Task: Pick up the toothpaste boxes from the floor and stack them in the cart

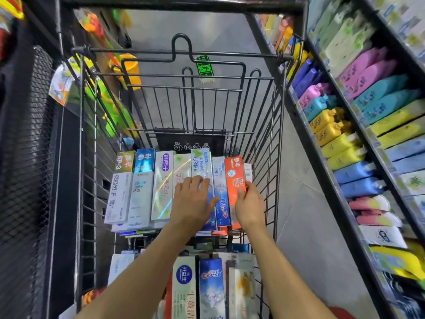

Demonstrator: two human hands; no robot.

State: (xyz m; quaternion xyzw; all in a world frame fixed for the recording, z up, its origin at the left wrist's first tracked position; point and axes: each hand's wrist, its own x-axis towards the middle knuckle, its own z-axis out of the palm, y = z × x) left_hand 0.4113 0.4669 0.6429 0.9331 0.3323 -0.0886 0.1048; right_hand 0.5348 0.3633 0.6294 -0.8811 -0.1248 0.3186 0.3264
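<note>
Down in the middle of the frame, a row of toothpaste boxes (pixel 165 187) lay side by side in the black wire cart (pixel 264 139). The left hand (pixel 192 201) rested on them with flat, relaxed fingers. At the row's right end, the right hand (pixel 249 206) gripped the orange box (pixel 234 176). More boxes (pixel 211 288) lay at the lower edge.

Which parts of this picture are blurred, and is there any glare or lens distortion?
Head view: the shelf bottles at right and the toys at left are smeared; the toothpaste boxes under the hands stay sharp; one silver box shows rainbow glare; the cart sides splay from wide-angle distortion.
</note>
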